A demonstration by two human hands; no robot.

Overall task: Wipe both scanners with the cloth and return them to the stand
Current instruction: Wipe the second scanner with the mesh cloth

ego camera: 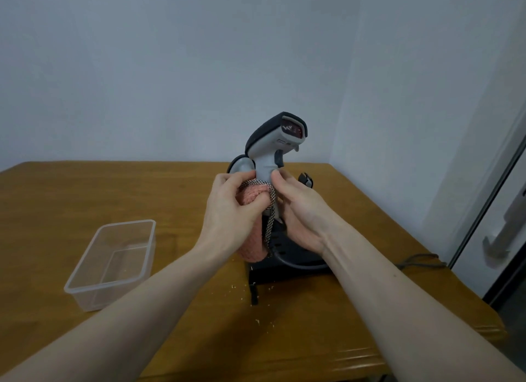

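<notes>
Plainly, both hands were engaged on one scanner [277,142] held upright above the black stand [287,263] near the middle of the wooden table [85,194]. The right hand [301,211] gripped the grey handle from the 3 o'clock side, thumb laid against its front below the trigger, fingers curled round the back. The left hand [232,208] clutched a bunched pink cloth [252,196] with a checked border and pressed it to the handle from the 9 o'clock side; the loose end of the cloth hung down to the stand. The scanner's dark head, with its reddish window, pointed toward 2 o'clock. A second scanner [242,165], grey and rounded, showed only in part behind the left hand at 11 o'clock; how it sat I could not tell. A grey cable [301,263] ran from under the held scanner across the stand toward 3 o'clock. A clear plastic container [113,263] sat on the table well apart at 9 o'clock of the stand. Pale crumbs [257,322] lay scattered at 6 o'clock.
</notes>
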